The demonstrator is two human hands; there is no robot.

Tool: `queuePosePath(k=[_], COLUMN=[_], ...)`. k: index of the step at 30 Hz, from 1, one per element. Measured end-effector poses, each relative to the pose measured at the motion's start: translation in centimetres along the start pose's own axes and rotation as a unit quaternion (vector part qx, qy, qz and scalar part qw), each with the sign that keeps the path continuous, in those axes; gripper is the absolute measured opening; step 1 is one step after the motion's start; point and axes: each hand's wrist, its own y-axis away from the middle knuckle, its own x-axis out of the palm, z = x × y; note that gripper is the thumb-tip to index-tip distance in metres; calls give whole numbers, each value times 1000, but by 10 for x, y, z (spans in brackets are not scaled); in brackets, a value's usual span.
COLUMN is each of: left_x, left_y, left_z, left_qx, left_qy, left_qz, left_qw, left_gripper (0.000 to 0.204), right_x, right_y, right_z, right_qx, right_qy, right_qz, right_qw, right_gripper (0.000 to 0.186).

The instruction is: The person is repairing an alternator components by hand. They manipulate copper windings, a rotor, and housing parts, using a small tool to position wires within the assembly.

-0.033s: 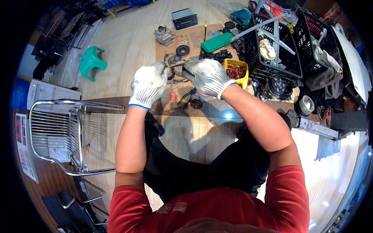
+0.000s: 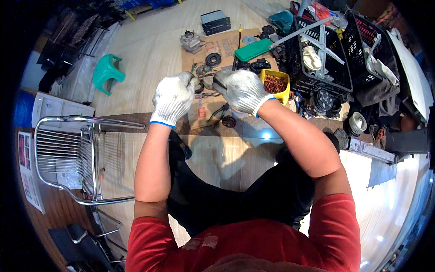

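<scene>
Nothing measurable has moved since the earlier head frame: both gloved hands sit in the same spot, still closed on the same part, so the handling looks mid-step rather than finished.

Head view: left hand in a white knit glove point(image 2: 173, 97) is curled shut around the left end of a small grey metal part point(image 2: 205, 80); right hand in a white knit glove point(image 2: 241, 90) is closed on its right end. The part is held between the two hands, above the brown cardboard sheet point(image 2: 226, 47) on the floor. Exact finger contact is hidden by the gloves.

Just right of the right hand: yellow plastic tray of reddish-brown pieces point(image 2: 275, 84). Far right: black plastic crate point(image 2: 317, 59). Far left: green plastic stool point(image 2: 107, 70). Near left: chrome wire chair point(image 2: 74, 154).
</scene>
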Motion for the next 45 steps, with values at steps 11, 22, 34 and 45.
queuePosePath(k=[11,22,34,45], left_x=[5,-2,21,22], left_y=[-6,-9,113,95], left_z=[11,33,-12,-9], left_qx=[-70,-32,312,291], left_qy=[279,-66,18,109], left_qz=[18,86,-68,-159], left_qw=[958,994,948,937], left_gripper=[36,34,24,24], right_x=[15,39,-38,-41], right_y=[-1,8,47,44], right_z=[-16,-43,-30,-51], right_qx=[15,124,97,107], right_qy=[-36,81,180,127], right_qz=[67,366,383,276], right_qw=[997,919,901,947], right_gripper=[29,25,19,22])
